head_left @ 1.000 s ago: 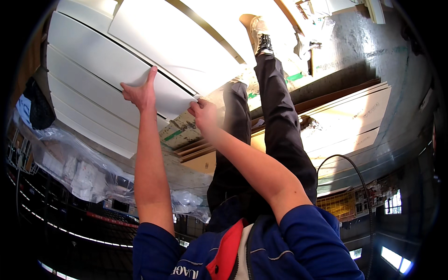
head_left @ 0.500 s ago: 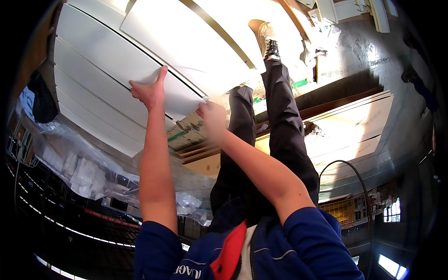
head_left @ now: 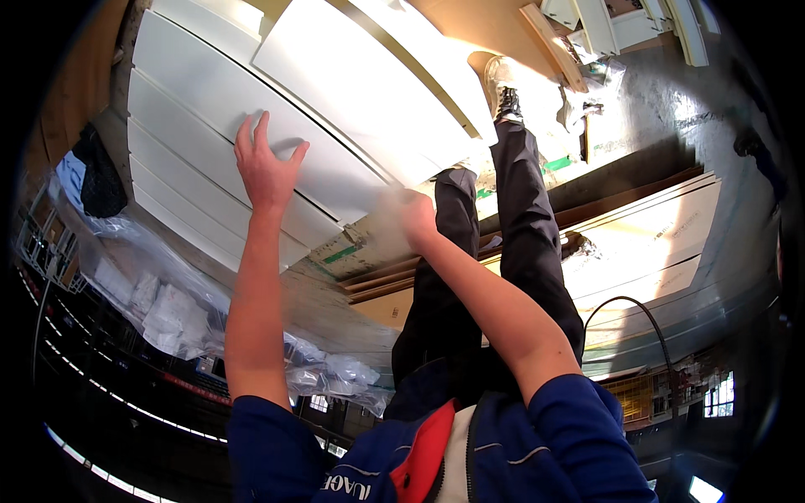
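Several long white panels (head_left: 226, 88) lie side by side, running from the upper left toward the middle. My left hand (head_left: 267, 172) is over them, its fingers spread and curved, and nothing is in its grasp. Whether its fingertips touch the surface is hard to tell. My right hand (head_left: 412, 216) is beside the near right ends of the panels, in front of my knee. Motion smears its fingers, so any hold on a panel end cannot be made out. A wider, brightly lit white panel (head_left: 352, 84) lies just beyond.
Clear plastic wrap with white packets (head_left: 172, 314) lies at the left, near a black bag (head_left: 102, 180). Stacked cardboard sheets (head_left: 646, 230) are at the right of my legs. Wooden strips (head_left: 553, 46) and white boards (head_left: 595, 25) lie at the far right. A black cable (head_left: 650, 318) arches nearby.
My left hand has opened its fingers and turned over the panels. My right hand has moved a little right and toward me. The whole view has shifted slightly.
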The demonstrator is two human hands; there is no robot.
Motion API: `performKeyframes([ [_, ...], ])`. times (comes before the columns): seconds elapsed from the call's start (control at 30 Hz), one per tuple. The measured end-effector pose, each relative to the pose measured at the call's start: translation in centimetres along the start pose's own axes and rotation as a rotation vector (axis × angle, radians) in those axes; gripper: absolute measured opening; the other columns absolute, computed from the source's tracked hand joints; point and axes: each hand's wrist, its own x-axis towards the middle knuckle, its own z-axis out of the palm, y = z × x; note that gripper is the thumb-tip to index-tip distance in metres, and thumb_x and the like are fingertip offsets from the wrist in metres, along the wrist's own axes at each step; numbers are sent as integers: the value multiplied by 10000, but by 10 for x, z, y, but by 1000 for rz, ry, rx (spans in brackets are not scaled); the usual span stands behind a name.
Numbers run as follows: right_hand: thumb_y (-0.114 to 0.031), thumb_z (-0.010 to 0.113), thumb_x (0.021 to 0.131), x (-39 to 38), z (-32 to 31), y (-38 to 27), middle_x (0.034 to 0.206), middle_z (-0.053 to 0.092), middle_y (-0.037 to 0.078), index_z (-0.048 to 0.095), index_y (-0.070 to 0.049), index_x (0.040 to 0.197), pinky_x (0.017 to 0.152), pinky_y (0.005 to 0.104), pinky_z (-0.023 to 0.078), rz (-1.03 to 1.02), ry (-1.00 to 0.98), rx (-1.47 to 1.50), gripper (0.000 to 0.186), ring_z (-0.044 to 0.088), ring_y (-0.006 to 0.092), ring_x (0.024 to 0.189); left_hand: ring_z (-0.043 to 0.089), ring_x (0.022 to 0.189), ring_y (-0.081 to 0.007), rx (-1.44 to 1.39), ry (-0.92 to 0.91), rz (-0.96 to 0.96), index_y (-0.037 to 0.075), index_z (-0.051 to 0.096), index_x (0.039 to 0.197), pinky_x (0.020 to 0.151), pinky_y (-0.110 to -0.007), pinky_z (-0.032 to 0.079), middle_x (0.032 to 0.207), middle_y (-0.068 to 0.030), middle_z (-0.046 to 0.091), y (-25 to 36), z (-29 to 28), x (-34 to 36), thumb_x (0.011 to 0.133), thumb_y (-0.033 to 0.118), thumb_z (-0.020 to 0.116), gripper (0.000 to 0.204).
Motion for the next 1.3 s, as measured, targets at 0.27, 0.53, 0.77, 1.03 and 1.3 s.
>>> performKeyframes([
  [0.27, -133, 737, 836, 0, -5, 7, 797, 677, 66, 660, 95, 978, 603, 262, 460, -64, 2, 10, 279, 590, 105, 680, 561, 1142, -265, 176, -388, 522, 168, 606, 1259, 918, -397, 517, 1341, -11, 514, -2, -29, 56, 763, 110, 802, 537],
  [0.53, -57, 734, 851, -11, 7, 7, 930, 705, 116, 648, 144, 1087, 708, 245, 563, -83, 149, 101, 322, 680, 151, 779, 627, 1000, -262, 247, -500, 546, 147, 604, 1149, 836, -399, 549, 1226, 12, 560, 7, -27, 70, 740, 115, 819, 463],
  [0.77, -88, 725, 888, -15, 21, 17, 941, 700, 116, 641, 151, 1123, 743, 234, 587, -67, 173, 119, 345, 686, 147, 795, 633, 1013, -242, 177, -387, 537, 145, 605, 1182, 850, -391, 554, 1248, 20, 564, -18, -18, 56, 765, 107, 800, 462],
  [1.03, -84, 721, 901, 6, 25, 46, 1000, 683, 138, 603, 166, 1169, 767, 244, 602, -157, 128, 280, 385, 680, 158, 840, 598, 1108, -234, 180, -298, 569, 149, 587, 1235, 908, -393, 533, 1302, 8, 536, -26, -11, 42, 778, 101, 790, 503],
  [1.3, -84, 732, 888, -6, 17, 23, 1011, 695, 153, 573, 172, 1206, 735, 250, 594, -80, 141, 161, 439, 684, 159, 815, 542, 1187, -235, 339, -356, 693, 148, 576, 1267, 979, -397, 465, 1314, -24, 522, -2, -6, 25, 722, 109, 833, 603],
])
